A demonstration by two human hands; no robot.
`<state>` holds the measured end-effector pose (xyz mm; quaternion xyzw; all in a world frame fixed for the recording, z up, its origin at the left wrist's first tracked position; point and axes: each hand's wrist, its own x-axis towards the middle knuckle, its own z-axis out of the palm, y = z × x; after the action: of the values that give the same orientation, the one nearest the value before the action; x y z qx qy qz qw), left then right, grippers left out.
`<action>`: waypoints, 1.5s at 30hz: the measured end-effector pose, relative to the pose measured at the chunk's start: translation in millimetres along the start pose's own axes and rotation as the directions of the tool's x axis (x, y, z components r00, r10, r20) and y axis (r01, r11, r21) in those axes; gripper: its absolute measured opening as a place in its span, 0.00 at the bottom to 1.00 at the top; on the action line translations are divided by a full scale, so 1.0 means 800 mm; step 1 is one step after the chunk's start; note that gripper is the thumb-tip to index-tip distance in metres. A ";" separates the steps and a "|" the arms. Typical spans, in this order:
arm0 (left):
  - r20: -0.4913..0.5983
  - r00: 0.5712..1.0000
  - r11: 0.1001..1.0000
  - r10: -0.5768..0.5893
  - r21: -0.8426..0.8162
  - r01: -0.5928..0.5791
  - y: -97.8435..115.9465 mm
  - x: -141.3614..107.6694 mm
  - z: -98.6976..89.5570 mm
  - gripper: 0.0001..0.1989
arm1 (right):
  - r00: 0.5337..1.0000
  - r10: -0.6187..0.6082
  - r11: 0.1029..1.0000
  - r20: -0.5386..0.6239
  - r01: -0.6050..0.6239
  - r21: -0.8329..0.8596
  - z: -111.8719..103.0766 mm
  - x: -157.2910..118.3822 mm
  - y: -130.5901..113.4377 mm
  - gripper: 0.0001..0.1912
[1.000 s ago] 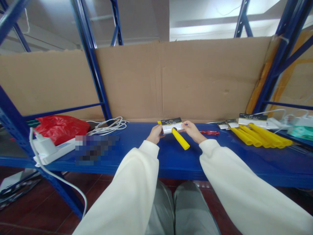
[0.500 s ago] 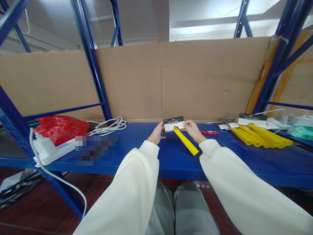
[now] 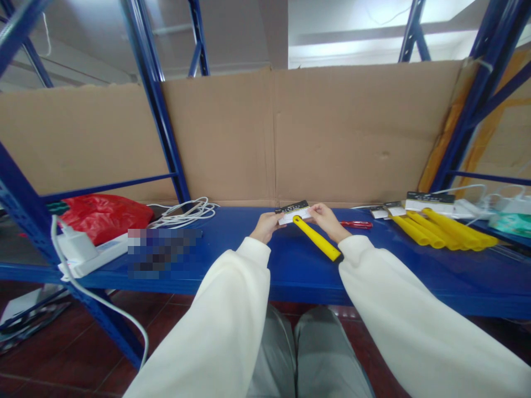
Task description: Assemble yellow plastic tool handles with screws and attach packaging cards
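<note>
Between my two hands is a black-and-white card point(image 3: 292, 210), tilted, with a yellow handle point(image 3: 317, 239) hanging from its lower edge toward the lower right. My left hand point(image 3: 266, 226) pinches the card's left end. At its right end, the fingers of my right hand point(image 3: 326, 218) are closed on the card. The handle's lower end, dark at the tip, reaches close to my right sleeve. A red tool point(image 3: 357, 225) lies on the blue shelf point(image 3: 232, 243) just right of my right hand.
Several yellow handles point(image 3: 452, 232) with cards lie at the right. On the left are a red plastic bag point(image 3: 105, 216), a white power strip point(image 3: 102, 257), a blurred dark item point(image 3: 164, 253) and coiled white cable point(image 3: 193, 213). Cardboard point(image 3: 219, 138) stands behind the shelf.
The card has tilted, its left end lower, and the yellow handle's lower end has shifted slightly right. My left hand's fingers have closed in more around the card's left end.
</note>
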<state>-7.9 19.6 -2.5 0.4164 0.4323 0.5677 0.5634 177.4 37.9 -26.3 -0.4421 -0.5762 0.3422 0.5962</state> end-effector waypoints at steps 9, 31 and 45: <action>-0.051 0.998 0.999 0.033 -0.014 -0.033 -0.009 0.011 -0.005 0.12 | 0.994 0.060 0.969 0.096 -0.035 -0.245 0.000 -0.022 -0.021 0.23; -0.272 0.962 0.998 0.017 0.061 0.000 0.012 -0.019 0.009 0.23 | 0.897 0.150 0.917 0.416 0.031 -0.399 0.015 -0.051 -0.048 0.15; -0.132 0.991 0.996 -0.011 0.082 0.022 0.017 -0.026 0.006 0.09 | 0.936 0.187 0.863 0.299 -0.011 -0.504 0.000 -0.042 -0.066 0.23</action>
<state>-7.1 -1.3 12.2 0.3977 0.4952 0.5706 0.5206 168.8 -12.7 9.6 -0.5441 -0.7140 0.2842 0.3367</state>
